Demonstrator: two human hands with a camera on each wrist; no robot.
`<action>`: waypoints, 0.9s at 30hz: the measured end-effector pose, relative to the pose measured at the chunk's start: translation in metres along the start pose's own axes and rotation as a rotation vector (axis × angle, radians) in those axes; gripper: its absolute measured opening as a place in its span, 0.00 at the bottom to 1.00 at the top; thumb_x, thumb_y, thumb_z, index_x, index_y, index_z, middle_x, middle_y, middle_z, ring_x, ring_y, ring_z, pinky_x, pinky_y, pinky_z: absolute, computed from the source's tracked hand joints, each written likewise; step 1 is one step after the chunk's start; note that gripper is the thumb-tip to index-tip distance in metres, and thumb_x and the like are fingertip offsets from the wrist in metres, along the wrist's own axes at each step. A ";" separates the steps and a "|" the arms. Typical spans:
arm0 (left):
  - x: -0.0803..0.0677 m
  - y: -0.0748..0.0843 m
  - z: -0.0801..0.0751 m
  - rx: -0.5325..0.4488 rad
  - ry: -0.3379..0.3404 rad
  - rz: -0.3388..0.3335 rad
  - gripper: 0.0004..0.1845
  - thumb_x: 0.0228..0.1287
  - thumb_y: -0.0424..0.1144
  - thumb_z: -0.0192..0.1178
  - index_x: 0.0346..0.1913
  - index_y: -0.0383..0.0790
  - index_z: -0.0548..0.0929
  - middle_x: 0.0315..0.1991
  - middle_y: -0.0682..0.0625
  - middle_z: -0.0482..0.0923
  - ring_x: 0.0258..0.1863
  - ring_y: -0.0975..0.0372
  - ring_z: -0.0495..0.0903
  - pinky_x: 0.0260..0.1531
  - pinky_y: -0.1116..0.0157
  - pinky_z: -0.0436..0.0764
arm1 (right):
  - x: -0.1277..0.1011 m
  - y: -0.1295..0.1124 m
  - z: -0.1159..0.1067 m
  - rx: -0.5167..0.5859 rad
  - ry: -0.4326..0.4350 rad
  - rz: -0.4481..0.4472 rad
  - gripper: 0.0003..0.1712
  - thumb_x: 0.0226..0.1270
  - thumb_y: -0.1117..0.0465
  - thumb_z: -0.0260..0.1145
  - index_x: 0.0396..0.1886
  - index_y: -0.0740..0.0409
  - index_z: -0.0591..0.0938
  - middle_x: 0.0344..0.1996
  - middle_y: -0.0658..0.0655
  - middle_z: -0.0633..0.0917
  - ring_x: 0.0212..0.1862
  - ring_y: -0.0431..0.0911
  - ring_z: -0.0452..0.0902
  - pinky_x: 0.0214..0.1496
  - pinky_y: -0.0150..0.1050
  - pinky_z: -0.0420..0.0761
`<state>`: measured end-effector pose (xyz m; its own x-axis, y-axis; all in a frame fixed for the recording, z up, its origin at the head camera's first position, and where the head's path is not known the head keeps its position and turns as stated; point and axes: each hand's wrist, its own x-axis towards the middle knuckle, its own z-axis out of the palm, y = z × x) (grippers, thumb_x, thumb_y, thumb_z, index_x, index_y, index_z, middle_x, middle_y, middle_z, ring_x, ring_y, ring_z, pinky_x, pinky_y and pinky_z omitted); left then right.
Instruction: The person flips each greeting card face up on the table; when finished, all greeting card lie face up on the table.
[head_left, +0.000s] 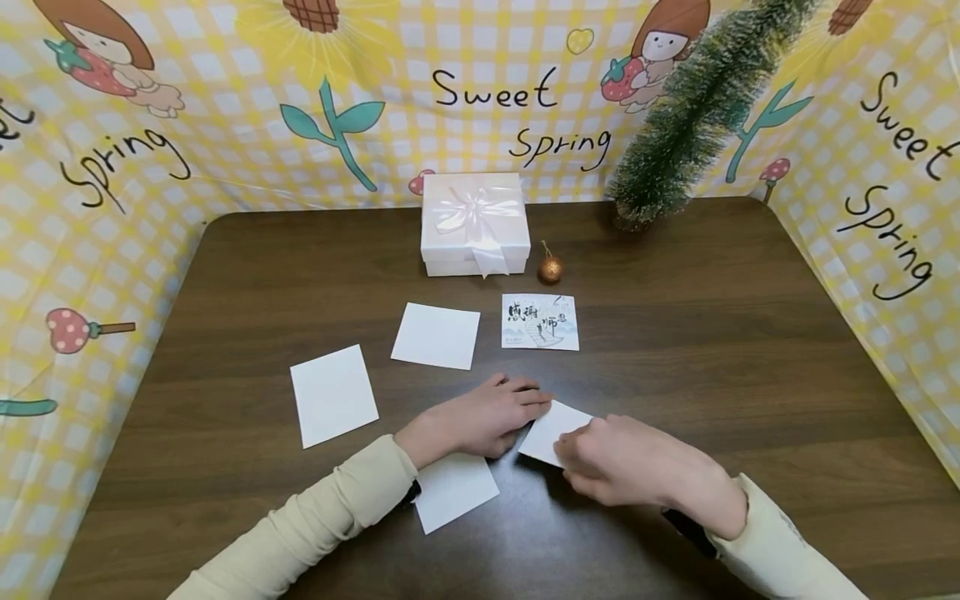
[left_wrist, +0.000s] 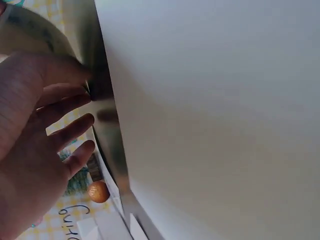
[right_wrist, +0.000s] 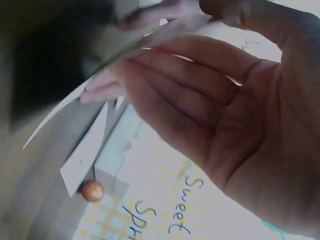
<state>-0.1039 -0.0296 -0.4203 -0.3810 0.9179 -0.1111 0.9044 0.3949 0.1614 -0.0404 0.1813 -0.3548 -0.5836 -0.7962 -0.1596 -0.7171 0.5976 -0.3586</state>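
white card sits between your hands, low over the surface, and it bows in the right wrist view. expect it to be light, thin and springy, probably easy to crease and a little slick. your right hand pinches it along its right side, thumb against fingers; your left hand has its fingers loosely bent and apart, tips by the far corner. best take it close to an edge, pads flat, squeezing gently, lest it kink.

Soft light, shadows, blurred right-wrist view
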 end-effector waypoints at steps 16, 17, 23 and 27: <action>0.001 -0.018 0.003 -0.208 0.372 -0.080 0.06 0.68 0.38 0.59 0.36 0.44 0.86 0.33 0.55 0.83 0.32 0.67 0.81 0.36 0.61 0.74 | 0.017 0.035 -0.036 0.093 0.262 0.038 0.10 0.69 0.64 0.62 0.26 0.49 0.80 0.21 0.40 0.74 0.22 0.32 0.66 0.26 0.30 0.71; 0.000 -0.019 0.001 -0.231 0.375 -0.091 0.06 0.67 0.38 0.59 0.35 0.44 0.85 0.32 0.55 0.82 0.30 0.67 0.80 0.35 0.62 0.75 | 0.019 0.038 -0.037 0.132 0.261 0.045 0.08 0.70 0.62 0.62 0.30 0.50 0.83 0.23 0.40 0.77 0.23 0.32 0.67 0.27 0.30 0.72; -0.007 -0.025 -0.012 -0.438 0.389 -0.156 0.09 0.68 0.36 0.59 0.43 0.38 0.87 0.38 0.50 0.86 0.32 0.66 0.81 0.36 0.64 0.78 | 0.030 0.052 -0.047 0.267 0.290 0.086 0.17 0.70 0.54 0.64 0.53 0.58 0.83 0.45 0.50 0.87 0.36 0.35 0.79 0.40 0.37 0.80; -0.013 -0.026 -0.020 -0.587 0.412 -0.211 0.13 0.69 0.36 0.58 0.51 0.33 0.84 0.46 0.44 0.85 0.43 0.60 0.84 0.43 0.63 0.80 | 0.035 0.061 -0.049 0.334 0.356 0.100 0.17 0.66 0.57 0.68 0.53 0.55 0.81 0.42 0.49 0.86 0.38 0.38 0.80 0.39 0.37 0.79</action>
<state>-0.1266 -0.0507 -0.4032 -0.6807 0.7148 0.1603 0.5968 0.4141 0.6873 -0.1235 0.1951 -0.3370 -0.7788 -0.6200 0.0947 -0.5238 0.5598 -0.6421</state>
